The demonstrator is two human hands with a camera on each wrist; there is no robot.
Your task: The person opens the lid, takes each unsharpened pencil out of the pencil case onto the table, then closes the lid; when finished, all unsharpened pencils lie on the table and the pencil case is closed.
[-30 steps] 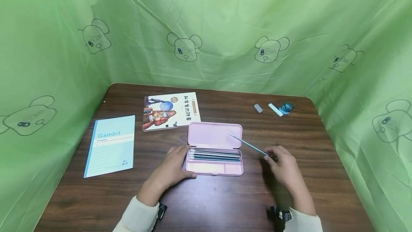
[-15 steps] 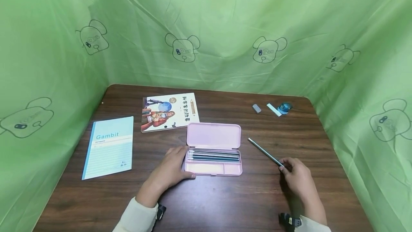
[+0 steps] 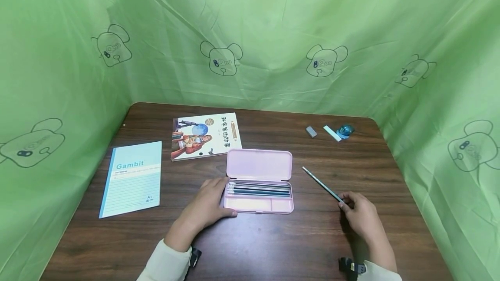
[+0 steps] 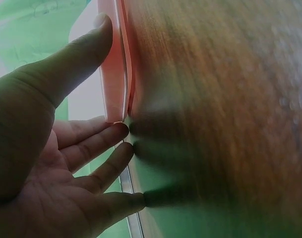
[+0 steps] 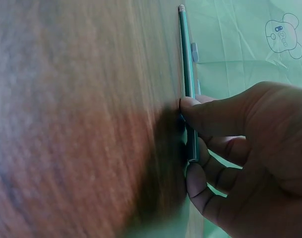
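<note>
A pink pencil case [image 3: 258,204] lies with its lid raised on the table, holding several dark pencils [image 3: 259,188] in its long upper compartment. At its left end, my left hand [image 3: 205,203] touches the case, with the thumb along the front edge. The left wrist view shows that hand's fingers [image 4: 108,166] fairly straight and spread. My right hand [image 3: 361,214] pinches a blue-green pencil [image 3: 320,182] near one end, right of the case. In the right wrist view, the pencil [image 5: 186,54] lies low along the tabletop between thumb and fingertips, its eraser end pointing away.
A light blue notebook [image 3: 133,181] lies at the left. A picture-covered book [image 3: 207,135] sits behind the case. At the back right are a grey eraser [image 3: 311,132], a pale strip [image 3: 332,133] and a blue translucent object [image 3: 345,131]. Green cloth [image 3: 265,12] surrounds the table.
Over the first half second, my right hand moved right and toward me with the pencil, away from the case. Since then it has hardly moved. The left hand stays at the case.
</note>
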